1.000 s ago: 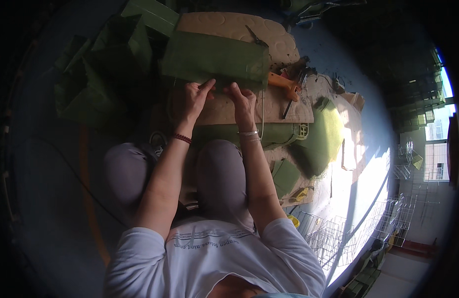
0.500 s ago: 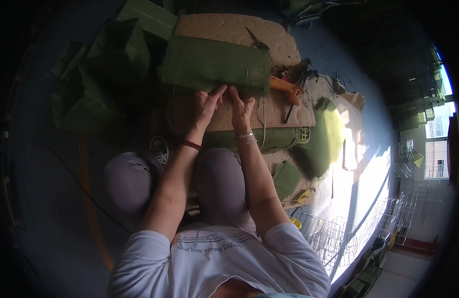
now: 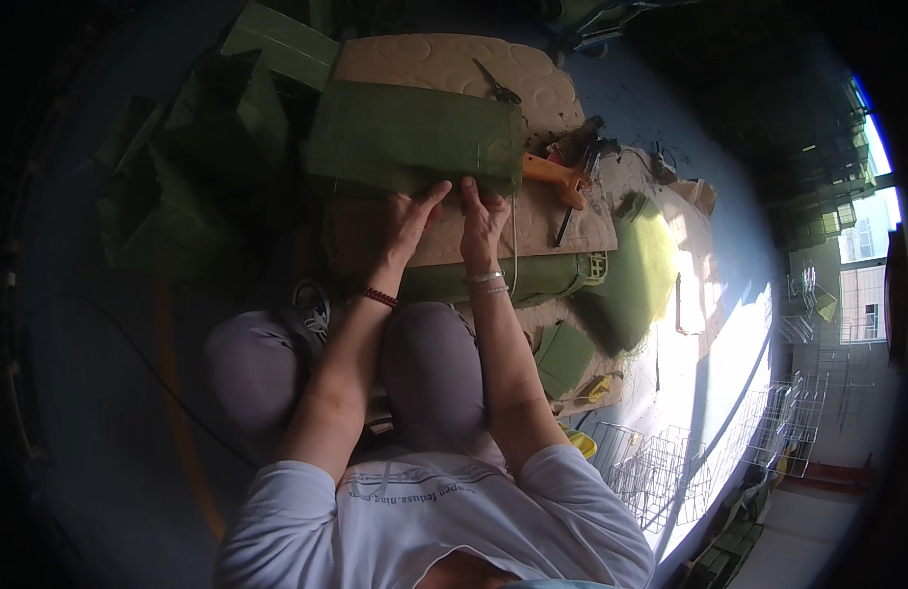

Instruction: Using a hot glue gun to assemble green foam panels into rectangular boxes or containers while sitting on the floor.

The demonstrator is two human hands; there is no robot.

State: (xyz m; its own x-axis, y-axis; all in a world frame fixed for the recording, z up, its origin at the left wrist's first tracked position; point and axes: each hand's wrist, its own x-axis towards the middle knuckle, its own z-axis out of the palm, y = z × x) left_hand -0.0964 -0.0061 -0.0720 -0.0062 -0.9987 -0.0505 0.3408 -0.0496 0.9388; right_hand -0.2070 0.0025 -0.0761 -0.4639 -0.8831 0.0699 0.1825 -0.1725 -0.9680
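Note:
A green fabric piece [image 3: 415, 133], box-like with straight seams, lies across the board in front of me. My left hand [image 3: 412, 221] pinches its near edge, thumb and index finger on top and the other fingers curled beneath. Close beside it, my right hand [image 3: 482, 224] grips the same edge, thumb pressed on the fabric. The fingers under the edge are partly hidden. To the right of the piece lies a tool with an orange handle [image 3: 555, 174], its near end by the fabric's corner.
The patterned brown board [image 3: 454, 57] carries a pair of dark scissors [image 3: 497, 83]. It rests on a green crate [image 3: 542, 275]. Green fabric boxes [image 3: 164, 196] are heaped at left. Yellow-green fabric [image 3: 640, 275] and wire racks [image 3: 650, 471] are at right.
The view has shifted slightly, so the board and fabric sit a little further left. Both hands stay at the fabric's near edge, with the thumbs slightly further apart.

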